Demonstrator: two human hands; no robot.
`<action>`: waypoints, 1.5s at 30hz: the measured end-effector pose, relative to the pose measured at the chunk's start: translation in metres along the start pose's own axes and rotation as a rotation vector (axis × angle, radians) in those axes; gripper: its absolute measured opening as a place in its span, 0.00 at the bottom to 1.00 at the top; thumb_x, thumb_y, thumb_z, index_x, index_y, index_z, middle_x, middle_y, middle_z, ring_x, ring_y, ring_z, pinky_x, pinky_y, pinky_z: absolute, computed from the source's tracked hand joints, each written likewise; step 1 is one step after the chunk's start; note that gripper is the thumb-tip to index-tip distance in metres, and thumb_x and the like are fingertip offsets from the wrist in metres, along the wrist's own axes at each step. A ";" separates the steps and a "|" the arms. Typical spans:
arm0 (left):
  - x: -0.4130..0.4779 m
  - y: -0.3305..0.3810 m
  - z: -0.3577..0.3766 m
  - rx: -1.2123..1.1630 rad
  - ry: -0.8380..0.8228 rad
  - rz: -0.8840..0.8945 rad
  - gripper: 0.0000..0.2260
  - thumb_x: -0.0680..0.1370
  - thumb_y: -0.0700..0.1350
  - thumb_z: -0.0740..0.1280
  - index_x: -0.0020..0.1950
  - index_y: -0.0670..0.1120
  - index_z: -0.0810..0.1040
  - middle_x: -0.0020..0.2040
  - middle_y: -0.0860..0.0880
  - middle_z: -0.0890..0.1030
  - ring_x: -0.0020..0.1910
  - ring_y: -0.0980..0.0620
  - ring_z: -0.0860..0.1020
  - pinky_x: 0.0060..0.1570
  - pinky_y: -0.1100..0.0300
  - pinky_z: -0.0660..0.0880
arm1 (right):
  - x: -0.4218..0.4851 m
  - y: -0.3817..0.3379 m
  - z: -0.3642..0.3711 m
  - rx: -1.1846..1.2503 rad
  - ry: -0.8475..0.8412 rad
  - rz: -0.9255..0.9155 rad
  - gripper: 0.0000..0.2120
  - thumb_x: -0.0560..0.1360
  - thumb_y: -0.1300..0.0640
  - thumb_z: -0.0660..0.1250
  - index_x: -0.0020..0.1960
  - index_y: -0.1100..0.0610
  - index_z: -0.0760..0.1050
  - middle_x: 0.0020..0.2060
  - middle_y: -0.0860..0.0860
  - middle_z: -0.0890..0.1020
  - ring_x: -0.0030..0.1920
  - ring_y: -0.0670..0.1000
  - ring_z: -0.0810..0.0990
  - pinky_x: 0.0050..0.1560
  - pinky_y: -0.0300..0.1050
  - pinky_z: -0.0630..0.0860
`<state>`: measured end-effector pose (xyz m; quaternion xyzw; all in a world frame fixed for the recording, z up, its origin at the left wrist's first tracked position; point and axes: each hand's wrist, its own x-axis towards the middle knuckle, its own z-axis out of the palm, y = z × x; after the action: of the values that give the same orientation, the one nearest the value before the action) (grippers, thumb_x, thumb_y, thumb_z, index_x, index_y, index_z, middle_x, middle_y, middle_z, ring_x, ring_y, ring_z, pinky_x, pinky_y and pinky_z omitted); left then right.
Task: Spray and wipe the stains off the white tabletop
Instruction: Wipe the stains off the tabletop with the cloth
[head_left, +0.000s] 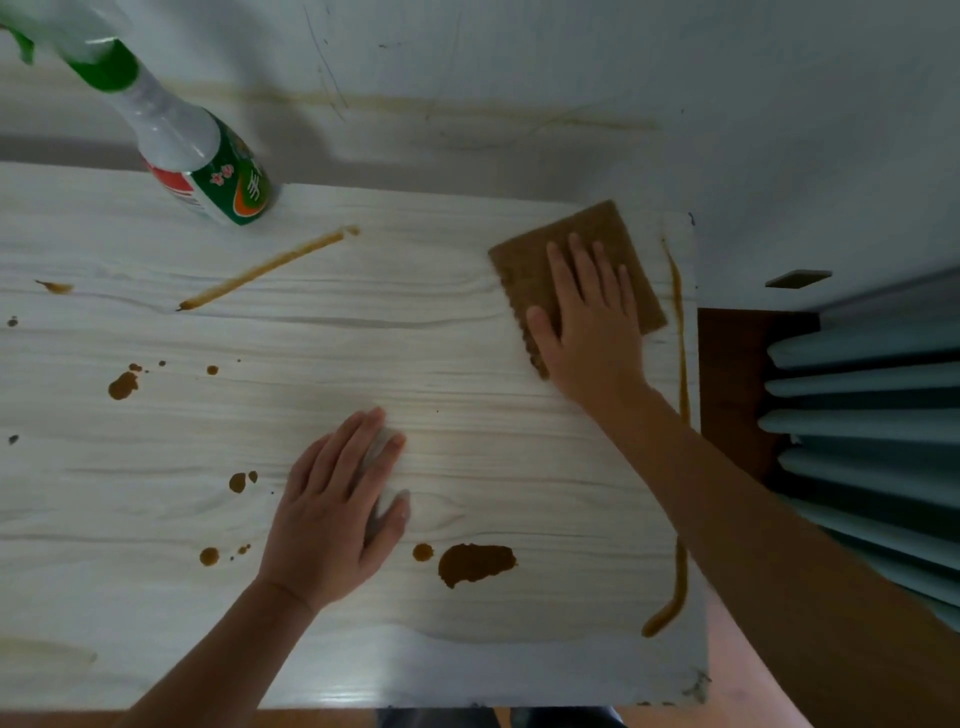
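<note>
The white wood-grain tabletop (415, 364) carries several brown stains: a big blot (475, 564) near the front, a long streak (265, 269) at the back, a line (681, 364) along the right edge, and scattered drops. My right hand (587, 322) lies flat, fingers spread, pressing on a brown square cloth (530, 265) at the back right. Resting palm down on the bare table near the middle, my left hand (337, 509) holds nothing. A green-and-white spray bottle (208, 161) stands at the back left.
A white wall (519, 78) with faint brown marks rises behind the table. To the right of the table edge are pale ribbed slats (872, 415) and a dark brown floor or surface (732, 374). The table's front edge (467, 701) runs along the bottom.
</note>
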<state>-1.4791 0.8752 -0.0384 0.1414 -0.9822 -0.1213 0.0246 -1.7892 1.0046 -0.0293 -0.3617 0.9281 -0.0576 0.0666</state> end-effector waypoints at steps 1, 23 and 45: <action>0.000 0.000 -0.001 0.003 0.002 0.001 0.26 0.83 0.55 0.60 0.77 0.42 0.72 0.80 0.40 0.67 0.80 0.41 0.64 0.76 0.42 0.64 | 0.004 0.015 -0.002 -0.005 0.003 0.037 0.32 0.83 0.41 0.51 0.83 0.54 0.52 0.82 0.54 0.55 0.81 0.57 0.51 0.81 0.56 0.46; 0.000 0.003 -0.003 0.032 -0.023 -0.008 0.28 0.83 0.57 0.57 0.77 0.41 0.71 0.80 0.39 0.66 0.80 0.40 0.64 0.77 0.43 0.61 | -0.113 0.039 -0.001 -0.004 -0.100 0.115 0.35 0.82 0.37 0.47 0.83 0.52 0.44 0.83 0.53 0.47 0.82 0.55 0.42 0.81 0.57 0.42; 0.001 0.006 -0.006 0.045 0.022 0.005 0.27 0.82 0.56 0.58 0.75 0.40 0.73 0.78 0.38 0.69 0.78 0.37 0.67 0.73 0.42 0.64 | -0.144 0.018 0.003 0.061 -0.106 0.189 0.35 0.83 0.39 0.49 0.83 0.52 0.42 0.83 0.53 0.45 0.82 0.55 0.40 0.81 0.57 0.41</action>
<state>-1.4815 0.8790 -0.0308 0.1406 -0.9847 -0.0976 0.0325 -1.6959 1.1153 -0.0238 -0.2727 0.9512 -0.0599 0.1315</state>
